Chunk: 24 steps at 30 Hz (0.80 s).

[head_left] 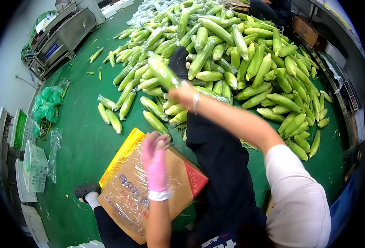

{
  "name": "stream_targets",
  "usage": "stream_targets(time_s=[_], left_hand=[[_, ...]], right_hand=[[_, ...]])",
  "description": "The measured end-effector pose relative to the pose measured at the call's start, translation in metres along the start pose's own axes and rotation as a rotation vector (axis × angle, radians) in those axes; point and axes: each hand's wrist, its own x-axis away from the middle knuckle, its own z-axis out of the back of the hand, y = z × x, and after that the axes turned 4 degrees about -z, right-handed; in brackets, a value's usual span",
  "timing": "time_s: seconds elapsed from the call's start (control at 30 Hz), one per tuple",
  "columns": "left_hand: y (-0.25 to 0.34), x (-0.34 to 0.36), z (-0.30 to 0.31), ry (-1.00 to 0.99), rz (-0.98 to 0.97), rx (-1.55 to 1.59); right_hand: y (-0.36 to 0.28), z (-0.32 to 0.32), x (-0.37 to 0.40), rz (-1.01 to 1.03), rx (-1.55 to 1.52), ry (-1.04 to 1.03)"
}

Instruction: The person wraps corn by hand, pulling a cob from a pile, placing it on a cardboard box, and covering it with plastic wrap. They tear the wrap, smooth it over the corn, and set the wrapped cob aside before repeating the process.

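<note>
My right hand (183, 96), bare and slightly blurred, grips an ear of corn (161, 71) in its green husk by one end. The ear is raised over the corn pile (221, 49). My left hand (155, 145), in a pink glove with bare fingertips, is above a brown cardboard box (170, 165) between my legs. Its fingers are curled together, and I see nothing in them. Clear plastic film (128, 188) lies over the box top. A yellow printed packet (121, 155) sits along the box's far left edge.
Several film-wrapped ears (153, 108) lie beyond the box. A green plastic bag (48, 104) and white crate (35, 165) are at left. A steel machine (68, 31) stands at the back left. Another person (269, 10) sits behind the pile. A scale (350, 95) is at right.
</note>
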Motion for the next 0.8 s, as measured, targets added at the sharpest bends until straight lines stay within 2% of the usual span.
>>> stream_targets(time_s=[0.07,0.1,0.13,0.17,0.2,0.23,0.27,0.3,0.33,0.37,0.4,0.43,0.47,0.53,0.57,0.6,0.63,0.67,0.7,0.73,0.77,0.8], left_hand=[[0.011,0.0,0.035,0.067,0.01,-0.053],[0.013,0.007,0.058,0.113,0.017,-0.103],[0.017,0.019,0.085,0.177,0.057,-0.156],[0.02,0.035,0.111,0.241,0.098,-0.202],[0.021,0.053,0.135,0.32,0.088,-0.284],[0.018,0.073,0.159,0.398,0.083,-0.367],[0.009,0.096,0.187,0.487,0.115,-0.396],[0.004,0.113,0.206,0.581,0.148,-0.43],[0.002,0.118,0.216,0.608,0.163,-0.435],[0.0,0.128,0.227,0.605,0.231,-0.419],[-0.001,0.145,0.235,0.618,0.295,-0.406],[0.0,0.144,0.23,0.632,0.273,-0.437],[-0.001,0.144,0.234,0.61,0.269,-0.639],[0.004,0.145,0.234,0.597,0.292,-0.708],[-0.014,0.154,0.254,0.559,0.113,-0.824],[-0.009,0.159,0.254,0.553,0.135,-0.997],[-0.01,0.167,0.258,0.552,0.141,-1.077],[-0.006,0.177,0.257,0.542,0.18,-1.1],[-0.004,0.184,0.254,0.521,0.219,-1.117],[-0.002,0.189,0.247,0.524,0.267,-1.115],[-0.001,0.191,0.241,0.525,0.316,-1.106],[0.0,0.19,0.239,0.473,0.315,-1.215]], right_hand=[[-0.064,0.047,-0.049,0.163,0.407,0.184],[-0.082,0.071,-0.045,0.185,0.276,0.007],[-0.088,0.091,-0.031,0.241,0.194,-0.08],[-0.078,0.117,-0.017,0.381,0.357,-0.059],[-0.033,0.159,-0.03,0.815,0.677,0.01],[-0.008,0.183,0.002,0.516,0.936,0.085],[0.01,0.195,0.037,0.108,1.215,0.06],[0.087,0.246,0.046,0.299,1.593,-0.036],[0.127,0.275,0.072,0.556,1.809,-0.201],[0.135,0.276,0.097,0.378,1.924,-0.459],[0.156,0.28,0.114,0.491,1.965,-0.401],[0.176,0.282,0.122,0.625,1.988,-0.344],[0.184,0.279,0.122,0.627,2.005,-0.394],[0.181,0.282,0.113,0.607,2.006,-0.436],[0.184,0.29,0.109,0.564,1.984,-0.425],[0.196,0.314,0.102,0.695,1.874,-0.25],[0.16,0.3,0.119,0.345,1.823,-0.094],[0.121,0.274,0.129,0.055,1.709,0.147],[0.123,0.29,0.126,-0.074,1.383,0.392],[0.134,0.331,0.107,-0.036,1.05,0.411],[0.105,0.319,0.11,-0.064,0.924,0.424],[0.066,0.274,0.125,0.141,0.885,0.356]])
